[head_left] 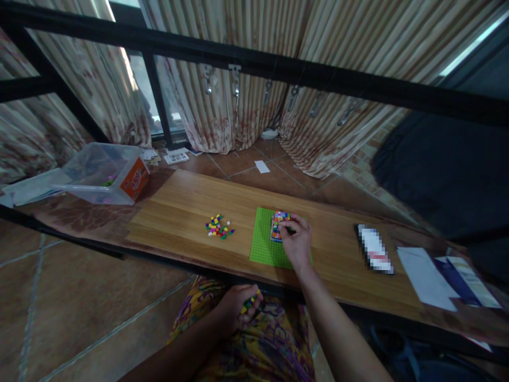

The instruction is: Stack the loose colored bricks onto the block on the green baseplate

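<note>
On the wooden table lies a green studded baseplate [261, 244]. A small block structure of many-coloured toy bricks [278, 218] stands on it. My right hand [296, 239] reaches over the structure's right side, thumb and fingers pinched together at the bricks; whatever sits between the fingertips is too small to make out. In my lap, below the table edge, my left hand [237, 307] is cupped closed around several small toy bricks [249, 303], yellow and green among them. A loose pile of coloured bricks [218, 228] is spread on the wood left of the baseplate.
A clear plastic bin [99, 175] with an orange label and a few pieces inside stands at the table's left end. To the right lie a pixelated dark-edged object [374, 249] and white papers [426, 277]. A dark metal rail [254, 63] crosses beyond the table before striped curtains.
</note>
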Available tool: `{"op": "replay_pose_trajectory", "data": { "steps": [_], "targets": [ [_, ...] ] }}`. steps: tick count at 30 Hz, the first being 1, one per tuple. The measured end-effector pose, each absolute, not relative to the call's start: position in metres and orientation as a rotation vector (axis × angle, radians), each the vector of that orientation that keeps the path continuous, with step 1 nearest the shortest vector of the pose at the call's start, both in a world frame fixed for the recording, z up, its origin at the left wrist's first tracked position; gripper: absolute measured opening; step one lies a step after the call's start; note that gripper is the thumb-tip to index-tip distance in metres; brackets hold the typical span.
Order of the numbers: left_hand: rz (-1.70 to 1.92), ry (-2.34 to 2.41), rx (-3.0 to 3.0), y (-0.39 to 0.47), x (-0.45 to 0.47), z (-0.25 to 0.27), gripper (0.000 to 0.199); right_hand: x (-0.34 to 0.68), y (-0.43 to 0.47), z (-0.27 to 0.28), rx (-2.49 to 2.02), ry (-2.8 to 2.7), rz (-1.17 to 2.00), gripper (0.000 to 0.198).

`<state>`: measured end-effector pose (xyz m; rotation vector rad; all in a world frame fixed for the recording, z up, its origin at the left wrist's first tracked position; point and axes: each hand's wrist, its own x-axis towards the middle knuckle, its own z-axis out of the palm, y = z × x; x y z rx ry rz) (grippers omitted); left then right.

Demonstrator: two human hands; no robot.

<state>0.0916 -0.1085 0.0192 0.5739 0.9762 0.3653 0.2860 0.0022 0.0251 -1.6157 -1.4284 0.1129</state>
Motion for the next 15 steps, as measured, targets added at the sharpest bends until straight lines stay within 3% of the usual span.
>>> {"op": "replay_pose_trajectory", "data": {
  "steps": [8, 13, 15],
  "targets": [
    [0.528, 0.938, 0.473, -0.116, 0.091, 0.019, 0.043, 0.271, -0.043, 0.036, -1.583, -1.431, 0.155, 0.02],
    [0.603, 0.931, 0.467, -0.116, 0.093, 0.02, 0.047, 0.243, -0.107, 0.028, -1.533, -1.453, 0.851, 0.027],
    [0.586, 0.925, 0.508, -0.116, 0.093, 0.019, 0.047, 0.235, -0.125, 0.027, -1.516, -1.474, 0.971, 0.027]
  ]
}}
